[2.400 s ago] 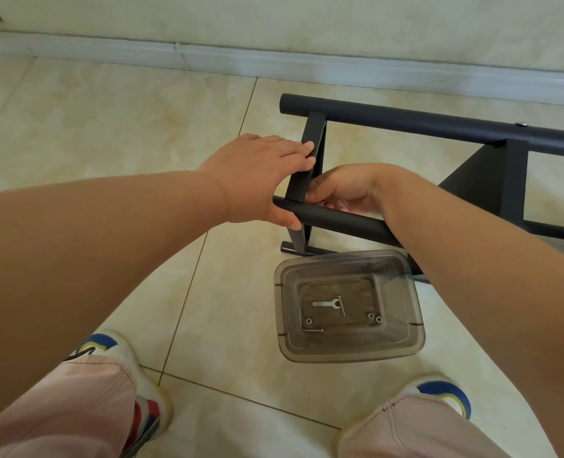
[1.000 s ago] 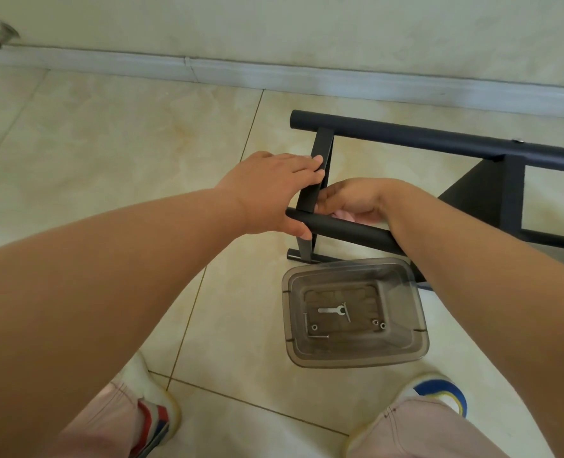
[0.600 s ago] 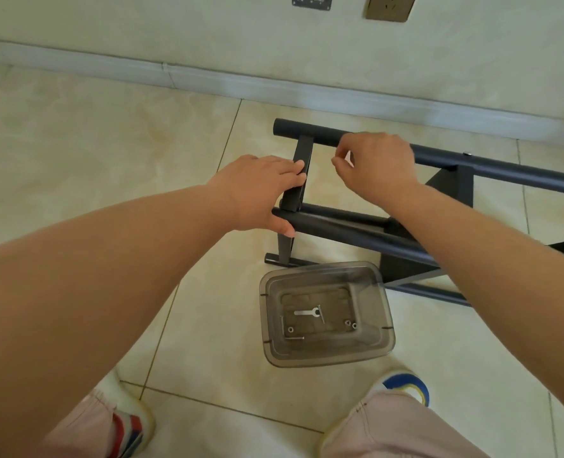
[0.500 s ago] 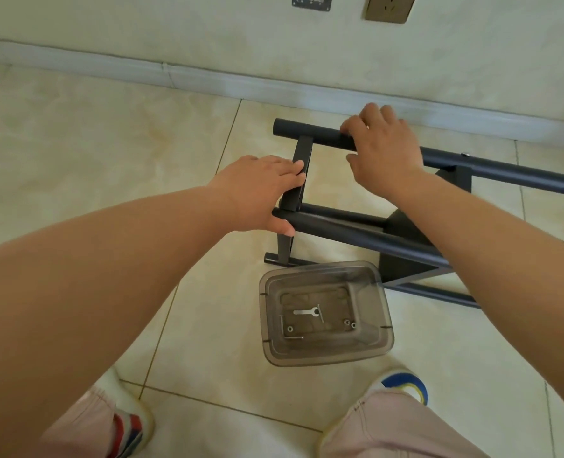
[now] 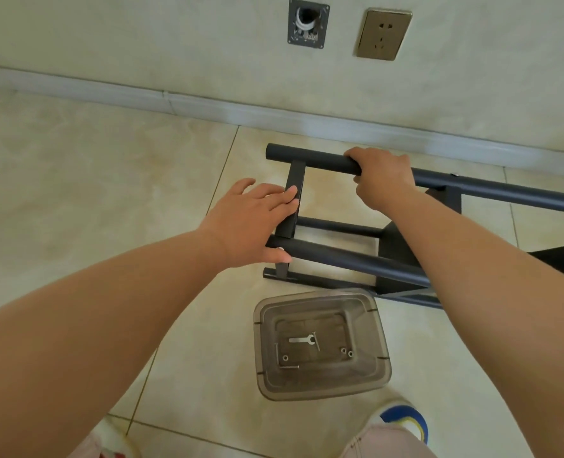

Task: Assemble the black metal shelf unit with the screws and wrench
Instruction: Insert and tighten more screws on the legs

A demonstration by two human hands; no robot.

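Half a second back the left hand (image 5: 252, 223) was curled over the near tube's end; now its fingers lie straight and spread, the fingertips touching the flat crossbar (image 5: 293, 201) and the thumb lying along the near tube (image 5: 346, 261), gripping nothing. Over the same moment the right hand (image 5: 381, 178) has slid a little further along the far tube (image 5: 310, 158) and wraps it fully, knuckles up. Lying on its side on the glossy beige floor tiles (image 5: 92, 180), the black metal shelf unit (image 5: 452, 196) is matte-coated: round tubes for the long members, flat rectangular bars joining them, and a dark flat panel partly hidden behind the right forearm. Its long axis runs from the open tube ends at centre frame off past the right edge, roughly parallel to the pale skirting board (image 5: 207, 107) and wall. Just in front of the frame sits a smoky translucent plastic tub (image 5: 378, 328), rectangular with rounded corners. On its bottom lie a small flat silver wrench (image 5: 302, 339), its open jaw pointing right, and a few screws (image 5: 285, 358).
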